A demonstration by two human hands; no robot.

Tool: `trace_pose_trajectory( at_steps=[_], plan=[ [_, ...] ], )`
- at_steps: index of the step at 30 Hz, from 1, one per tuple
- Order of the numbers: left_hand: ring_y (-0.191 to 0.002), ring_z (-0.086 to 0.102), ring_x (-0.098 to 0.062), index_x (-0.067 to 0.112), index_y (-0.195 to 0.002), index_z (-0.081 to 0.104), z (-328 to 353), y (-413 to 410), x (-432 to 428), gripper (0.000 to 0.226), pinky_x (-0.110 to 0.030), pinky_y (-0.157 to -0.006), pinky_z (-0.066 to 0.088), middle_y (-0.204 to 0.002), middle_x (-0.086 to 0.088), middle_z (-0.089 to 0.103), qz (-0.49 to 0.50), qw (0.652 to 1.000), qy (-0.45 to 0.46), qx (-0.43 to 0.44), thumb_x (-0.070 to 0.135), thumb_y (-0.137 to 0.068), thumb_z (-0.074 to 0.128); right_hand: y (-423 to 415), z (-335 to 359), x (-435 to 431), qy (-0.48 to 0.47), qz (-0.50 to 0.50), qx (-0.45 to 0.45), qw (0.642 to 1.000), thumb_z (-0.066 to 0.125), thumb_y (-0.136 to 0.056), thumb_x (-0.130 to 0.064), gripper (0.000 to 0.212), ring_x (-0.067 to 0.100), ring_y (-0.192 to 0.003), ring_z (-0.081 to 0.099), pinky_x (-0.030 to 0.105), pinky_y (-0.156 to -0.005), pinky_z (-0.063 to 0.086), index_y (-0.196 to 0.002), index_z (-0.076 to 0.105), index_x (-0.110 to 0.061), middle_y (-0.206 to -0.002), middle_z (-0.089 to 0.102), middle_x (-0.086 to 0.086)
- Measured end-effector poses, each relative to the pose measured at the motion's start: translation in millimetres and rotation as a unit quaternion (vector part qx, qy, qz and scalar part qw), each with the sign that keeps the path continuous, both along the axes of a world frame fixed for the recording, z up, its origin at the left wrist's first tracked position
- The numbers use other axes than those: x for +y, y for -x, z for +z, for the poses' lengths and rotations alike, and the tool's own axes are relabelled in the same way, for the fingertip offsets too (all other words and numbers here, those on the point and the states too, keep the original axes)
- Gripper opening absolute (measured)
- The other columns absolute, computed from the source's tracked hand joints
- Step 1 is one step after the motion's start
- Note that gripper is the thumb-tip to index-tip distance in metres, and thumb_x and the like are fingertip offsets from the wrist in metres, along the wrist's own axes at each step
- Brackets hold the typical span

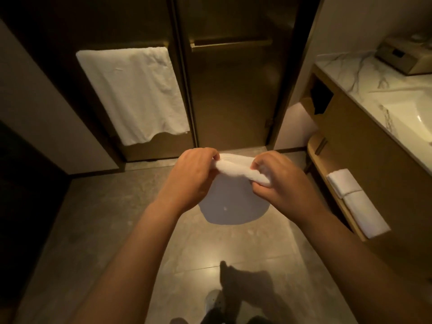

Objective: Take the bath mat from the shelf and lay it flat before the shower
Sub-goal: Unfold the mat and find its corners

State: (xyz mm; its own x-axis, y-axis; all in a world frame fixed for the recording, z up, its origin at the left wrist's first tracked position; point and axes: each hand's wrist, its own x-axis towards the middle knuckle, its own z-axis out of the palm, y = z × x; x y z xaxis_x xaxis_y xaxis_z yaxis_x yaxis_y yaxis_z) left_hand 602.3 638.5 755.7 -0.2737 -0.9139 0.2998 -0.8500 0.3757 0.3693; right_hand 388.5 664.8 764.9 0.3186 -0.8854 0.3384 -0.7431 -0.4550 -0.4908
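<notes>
At the bottom of the view, a shoe (214, 302) stood on the tiled floor (112, 230), with the person squared up to the doors. Above it, both arms reached forward, hands close together mid-frame. The left hand (194, 176) pinched one end of the bath mat's bunched top edge, fingers curled over it. The right hand (278, 185) gripped the other end, the roll of cloth running through its fist. The bath mat (233, 206) was off the shelf and in the air, hanging from that edge over the floor just short of the door sill. I couldn't tell whether its lower hem touched the tiles. My read: the top edge was held gathered so the rest could drop and unfold under its own weight. It looked partly folded, not yet flat, so the hands would need to spread apart before lowering. To the right, a low shelf (313, 153) carried folded white towels (357, 202), near the drop zone but not over it. Beyond the mat was a closed dark glass door (233, 94) with a horizontal handle (231, 44), likely the shower. The left panel had a white towel (133, 94) draped on a bar, hanging clear of the floor. Far right was a marble table (355, 73) with a sink (416, 118) and a small box (404, 57). Main constraint, as I judged it: the shelf corner limited how far the mat could spread rightward.
</notes>
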Motion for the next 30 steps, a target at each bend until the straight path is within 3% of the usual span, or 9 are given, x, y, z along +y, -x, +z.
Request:
trace_pose_trajectory(
  at_steps=[3,10,14,17,20,22,25,27,30],
  plan=[
    [-0.087,0.052,-0.011,0.028,-0.096,0.055,2.0,9.2,21.2,0.01,-0.025,-0.078,0.042,-0.089,0.015,0.05,0.024,1.0,-0.001,-0.015,0.028,-0.087,0.06,8.8,3.0,17.8,0.006,0.012,0.005,1.0,0.071,-0.078,-0.027,0.025,0.011,-0.087,0.051,0.015,-0.067,0.043,-0.095,0.055,-0.02,-0.099,0.057,-0.002],
    [-0.083,0.053,-0.013,0.026,-0.091,0.053,-0.9,39.4,76.8,0.011,-0.025,-0.072,0.04,-0.094,0.004,0.062,0.035,0.999,0.014,-0.027,0.023,-0.085,0.062,39.1,1.3,64.6,0.006,0.019,0.001,1.0,0.077,-0.074,-0.026,0.028,0.008,-0.085,0.05,0.009,-0.071,0.038,-0.095,0.061,-0.015,-0.099,0.063,0.003],
    [-0.086,0.055,-0.016,0.023,-0.091,0.053,0.7,46.8,100.0,0.013,-0.025,-0.075,0.039,-0.096,0.001,0.064,0.023,0.999,0.024,-0.031,0.018,-0.085,0.063,45.8,6.0,88.2,0.001,0.019,-0.007,1.0,0.076,-0.075,-0.025,0.027,0.01,-0.086,0.051,0.013,-0.073,0.04,-0.095,0.063,-0.013,-0.099,0.064,0.004],
    [-0.097,0.057,-0.021,0.022,-0.092,0.052,5.2,44.6,110.5,0.014,-0.026,-0.084,0.038,-0.112,-0.003,0.065,0.01,0.999,0.032,-0.035,0.016,-0.085,0.062,42.9,12.8,102.0,0.001,0.015,-0.013,1.0,0.075,-0.076,-0.026,0.027,0.014,-0.088,0.054,0.019,-0.074,0.044,-0.096,0.063,-0.012,-0.1,0.064,0.005],
    [-0.109,0.055,-0.021,0.018,-0.099,0.054,14.4,40.6,112.5,0.015,-0.032,-0.091,0.043,-0.129,-0.005,0.058,-0.001,0.998,0.043,-0.039,0.016,-0.087,0.062,37.1,20.1,108.9,0.015,-0.005,-0.021,1.0,0.074,-0.077,-0.027,0.028,0.016,-0.092,0.056,0.017,-0.076,0.043,-0.097,0.063,-0.012,-0.104,0.064,0.006],
    [-0.112,0.054,-0.021,0.017,-0.107,0.054,22.3,37.7,113.4,0.019,-0.033,-0.093,0.043,-0.132,-0.005,0.056,-0.004,0.998,0.046,-0.032,0.015,-0.089,0.059,32.4,23.7,111.7,0.022,-0.019,-0.024,0.999,0.074,-0.077,-0.028,0.028,0.016,-0.096,0.056,0.017,-0.079,0.042,-0.098,0.063,-0.012,-0.109,0.063,0.005],
    [-0.114,0.053,-0.023,0.009,-0.131,0.047,31.7,32.3,114.6,0.042,-0.038,-0.095,0.044,-0.128,-0.008,0.057,-0.021,0.997,0.065,-0.026,0.012,-0.09,0.056,28.1,27.8,111.5,0.045,-0.027,-0.024,0.998,0.074,-0.077,-0.025,0.027,0.02,-0.104,0.057,0.027,-0.084,0.05,-0.098,0.064,-0.011,-0.118,0.061,0.007],
    [-0.115,0.053,-0.027,0.005,-0.121,0.052,36.2,29.0,118.2,0.034,-0.039,-0.092,0.045,-0.129,-0.012,0.057,-0.032,0.995,0.091,-0.026,0.007,-0.088,0.058,25.9,28.9,112.0,0.061,-0.024,-0.027,0.997,0.073,-0.078,-0.023,0.024,0.023,-0.107,0.056,0.033,-0.088,0.049,-0.096,0.066,-0.009,-0.119,0.061,0.009],
    [-0.088,0.058,-0.028,0.009,-0.095,0.057,41.1,24.3,122.3,0.015,-0.033,-0.07,0.043,-0.101,-0.01,0.063,-0.026,0.994,0.105,-0.027,0.003,-0.083,0.062,22.9,26.0,114.5,0.061,-0.02,-0.029,0.998,0.067,-0.083,-0.023,0.021,0.022,-0.106,0.057,0.033,-0.091,0.046,-0.098,0.066,-0.009,-0.113,0.064,0.009]
  ],
)
